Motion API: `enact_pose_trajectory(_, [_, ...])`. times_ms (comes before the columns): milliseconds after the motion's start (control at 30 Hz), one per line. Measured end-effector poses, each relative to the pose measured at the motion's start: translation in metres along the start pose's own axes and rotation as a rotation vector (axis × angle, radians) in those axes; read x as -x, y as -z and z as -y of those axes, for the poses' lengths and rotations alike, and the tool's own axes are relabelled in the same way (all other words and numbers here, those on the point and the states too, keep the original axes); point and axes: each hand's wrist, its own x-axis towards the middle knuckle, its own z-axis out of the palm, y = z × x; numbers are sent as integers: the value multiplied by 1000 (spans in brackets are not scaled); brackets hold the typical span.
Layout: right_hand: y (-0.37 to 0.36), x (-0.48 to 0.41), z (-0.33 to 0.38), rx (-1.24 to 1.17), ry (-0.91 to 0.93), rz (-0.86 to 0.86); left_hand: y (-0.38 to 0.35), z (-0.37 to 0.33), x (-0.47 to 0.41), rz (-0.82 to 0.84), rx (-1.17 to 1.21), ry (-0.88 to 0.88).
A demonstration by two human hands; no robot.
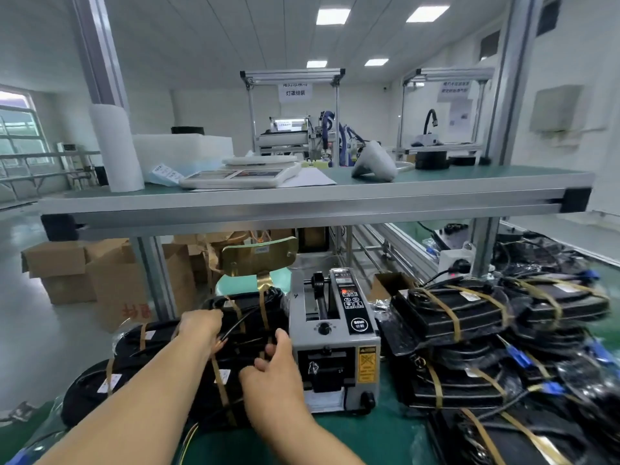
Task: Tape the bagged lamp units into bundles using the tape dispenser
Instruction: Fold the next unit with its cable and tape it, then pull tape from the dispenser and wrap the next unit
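Got both hands on the bundle (248, 327) of black bagged lamp units. It sits on the green mat (369, 434) of my bench, just left of the tape dispenser (335, 340) and close against its side. My left hand (201, 325) is on the far top edge, fingers curled over and gripping the plastic. My right hand (273, 374) has the near right edge, thumb sticking up against the bag and the other fingers curled in on it, right beside the dispenser's front. Brown tape strips cross the bundle in a few places. The dispenser is a grey box with a black control panel on top and a knob on the front. There's a big stack of taped bundles (453, 317) piled on the mat to its right, with blue connectors poking out, plus a few more bundles (100, 380) on my left. Above the bench runs an aluminium-framed shelf (436, 177) with a green top, holding a white scale (241, 176), a white roll (114, 149) and some foam blocks. Under it I can see a chair (260, 256) with a wooden back and green seat, and cardboard boxes (67, 266) on the shiny grey-green floor. The room's all white walls and lit ceiling panels (332, 16) — a window (16, 129) off to the left, and more framed workstations at the back.
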Motion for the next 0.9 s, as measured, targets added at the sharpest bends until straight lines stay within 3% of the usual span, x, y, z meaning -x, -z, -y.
enact_pose_trajectory(233, [26,28,7,-12,77,47,18,4,35,-96,-142,-173])
enact_pose_trajectory(333, [70,47,2,-4,151,-6,17,-4,89,-198,-272,-414])
enact_pose_trajectory(400, [110,60,-3,-3,190,-96,8,-5,132,-170,-265,-627])
enact_pose_trajectory(467, [151,73,-8,-1,228,-202,-9,0,178,-85,-229,-794])
enact_pose_trajectory(567, [204,99,-20,-26,259,-352,-49,22,246,171,-143,-930])
enact_pose_trajectory(700, [257,141,-41,-111,269,-516,-112,68,325,522,-73,-903])
enact_pose_trajectory(900, [326,194,-65,-76,293,-733,-202,118,399,736,-227,-827])
